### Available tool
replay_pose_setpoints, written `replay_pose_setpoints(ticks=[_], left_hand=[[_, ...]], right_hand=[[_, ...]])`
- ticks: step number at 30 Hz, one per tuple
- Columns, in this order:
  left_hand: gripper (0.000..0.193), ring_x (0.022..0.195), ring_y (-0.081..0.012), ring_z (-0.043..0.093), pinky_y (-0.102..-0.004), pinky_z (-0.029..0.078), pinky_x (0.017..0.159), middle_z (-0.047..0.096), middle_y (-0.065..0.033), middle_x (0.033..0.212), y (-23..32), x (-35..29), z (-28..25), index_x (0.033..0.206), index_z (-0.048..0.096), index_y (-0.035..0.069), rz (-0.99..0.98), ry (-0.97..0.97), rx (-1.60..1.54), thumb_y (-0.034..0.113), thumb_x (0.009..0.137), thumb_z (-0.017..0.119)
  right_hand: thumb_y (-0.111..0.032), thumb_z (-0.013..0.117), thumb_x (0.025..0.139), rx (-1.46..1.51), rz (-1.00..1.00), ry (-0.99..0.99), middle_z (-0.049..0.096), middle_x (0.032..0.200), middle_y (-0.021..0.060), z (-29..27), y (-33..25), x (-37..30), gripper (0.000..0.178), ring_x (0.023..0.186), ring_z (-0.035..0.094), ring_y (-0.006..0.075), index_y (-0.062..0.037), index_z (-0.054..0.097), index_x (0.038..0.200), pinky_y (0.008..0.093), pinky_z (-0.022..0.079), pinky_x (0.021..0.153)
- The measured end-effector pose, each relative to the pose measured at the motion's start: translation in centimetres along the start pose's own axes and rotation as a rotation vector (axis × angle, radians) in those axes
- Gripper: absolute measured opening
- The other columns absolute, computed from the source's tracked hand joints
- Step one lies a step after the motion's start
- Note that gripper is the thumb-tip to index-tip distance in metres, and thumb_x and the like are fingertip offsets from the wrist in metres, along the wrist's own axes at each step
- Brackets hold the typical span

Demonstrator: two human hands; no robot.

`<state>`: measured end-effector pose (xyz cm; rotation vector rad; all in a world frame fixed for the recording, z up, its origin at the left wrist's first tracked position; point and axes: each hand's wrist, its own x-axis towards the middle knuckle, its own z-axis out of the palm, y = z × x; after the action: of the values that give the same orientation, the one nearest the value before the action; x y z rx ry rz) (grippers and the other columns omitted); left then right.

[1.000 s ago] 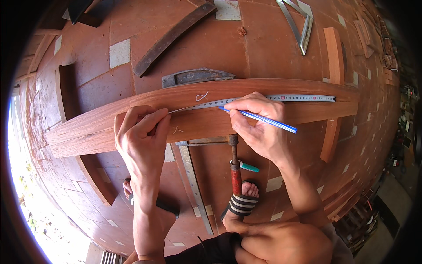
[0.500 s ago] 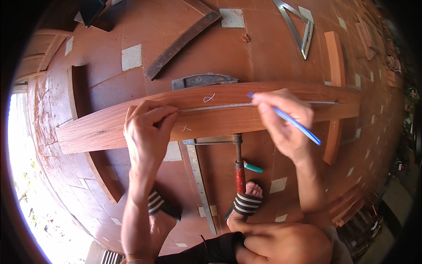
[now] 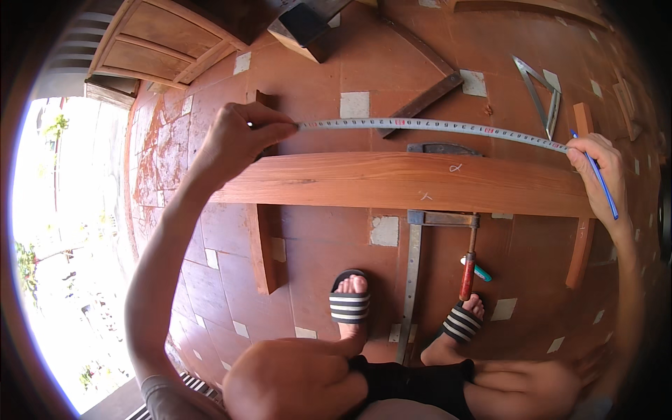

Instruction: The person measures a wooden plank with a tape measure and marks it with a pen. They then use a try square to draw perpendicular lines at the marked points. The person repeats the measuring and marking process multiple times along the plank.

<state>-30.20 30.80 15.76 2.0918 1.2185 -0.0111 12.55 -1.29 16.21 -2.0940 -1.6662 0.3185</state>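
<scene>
Head cam: L hand (image 3: pixel 248 136), upper left of ctr, has thumb + index fingers pinched narrow on one end of a long, thin, pale metal measuring tape w/ dark & red marks (image 3: pixel 420 126). R hand (image 3: pixel 600 168), right side of frame, has its fingers closed round a slim blue-and-white pen (image 3: pixel 605 194) and is at the tape's other end; exact grip on the tape there is hard to tell. Tape is stretched btwn both hands in a slight arc across upper ctr, apart from the long reddish-brown wood plank (image 3: pixel 371 178), floor showing btwn them.

Plank lies L–R across mid frame, w/ white hand-drawn marks (image 3: pixel 455 168) right of ctr. It sits across two narrow reddish-brown wood pieces, one at left (image 3: pixel 260 252), one at right (image 3: pixel 579 255). Steel bar clamp w/ red handle (image 3: pixel 467 280) has its ends on either side of the plank; can't tell how tight. Small teal-and-white item (image 3: pixel 480 271) is just beside the handle, lower right of ctr.

Reddish tile floor (image 3: pixel 329 241) w/ pale insets all round. Silver metal triangular frame (image 3: pixel 553 105), upper right; dark wood strip (image 3: pixel 427 101), upper ctr, beyond the tape. Black sandals w/ white stripes (image 3: pixel 348 305), bottom ctr.
</scene>
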Motion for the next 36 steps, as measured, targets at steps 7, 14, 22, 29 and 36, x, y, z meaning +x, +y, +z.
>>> replay_pose_setpoints(ticks=[7, 14, 22, 29, 36], left_hand=[[0.015, 0.086, -0.0229, 0.077, -0.0382, 0.06, 0.079, 0.08, -0.0095, 0.102, -10.1, -0.7, 4.7, 0.099, 0.087, 0.007, 0.012, 0.102, -0.066, 0.02, 0.091, 0.085], [0.016, 0.093, -0.0271, 0.073, -0.0405, 0.058, 0.087, 0.078, -0.0108, 0.101, -14.7, -1.5, 9.9, 0.101, 0.087, 0.007, 0.128, 0.223, 0.065, 0.018, 0.088, 0.086], [0.021, 0.095, -0.03, 0.071, -0.0411, 0.057, 0.091, 0.078, -0.0114, 0.099, -15.0, -1.9, 11.9, 0.105, 0.088, 0.012, 0.164, 0.313, 0.069, 0.017, 0.086, 0.085], [0.018, 0.091, -0.0288, 0.067, -0.0405, 0.053, 0.092, 0.077, -0.0089, 0.096, -14.3, -2.3, 12.9, 0.103, 0.088, 0.013, 0.143, 0.367, 0.041, 0.017, 0.085, 0.086], [0.018, 0.092, -0.0292, 0.068, -0.0403, 0.053, 0.094, 0.078, -0.0077, 0.097, -13.7, -2.1, 13.7, 0.102, 0.089, 0.014, 0.149, 0.375, 0.072, 0.019, 0.085, 0.086]], right_hand=[[-0.018, 0.079, 0.096, 0.068, 0.139, -0.009, 0.066, 0.08, 0.0079, 8.7, -1.1, -0.1, 0.019, 0.08, 0.058, 0.0214, 0.0, 0.077, 0.093, 0.0368, 0.046, 0.076], [-0.02, 0.081, 0.095, 0.07, 0.248, 0.076, 0.068, 0.085, 0.0078, 17.4, -0.4, -3.3, 0.017, 0.086, 0.062, 0.024, -0.0035, 0.08, 0.095, 0.0384, 0.048, 0.081], [-0.021, 0.081, 0.096, -0.006, 0.264, 0.073, 0.066, 0.086, 0.0059, 18.6, -0.5, -3.6, 0.016, 0.088, 0.059, 0.0234, -0.0054, 0.08, 0.097, 0.0382, 0.047, 0.084], [-0.021, 0.081, 0.096, 0.006, 0.255, 0.075, 0.065, 0.085, 0.0055, 19.6, -2.3, -3.2, 0.016, 0.087, 0.058, 0.0229, -0.0056, 0.08, 0.097, 0.038, 0.046, 0.083], [-0.022, 0.082, 0.096, -0.013, 0.228, 0.09, 0.066, 0.084, 0.0054, 20.6, -3.0, -2.7, 0.016, 0.085, 0.057, 0.0228, -0.0064, 0.081, 0.097, 0.0382, 0.046, 0.082]])
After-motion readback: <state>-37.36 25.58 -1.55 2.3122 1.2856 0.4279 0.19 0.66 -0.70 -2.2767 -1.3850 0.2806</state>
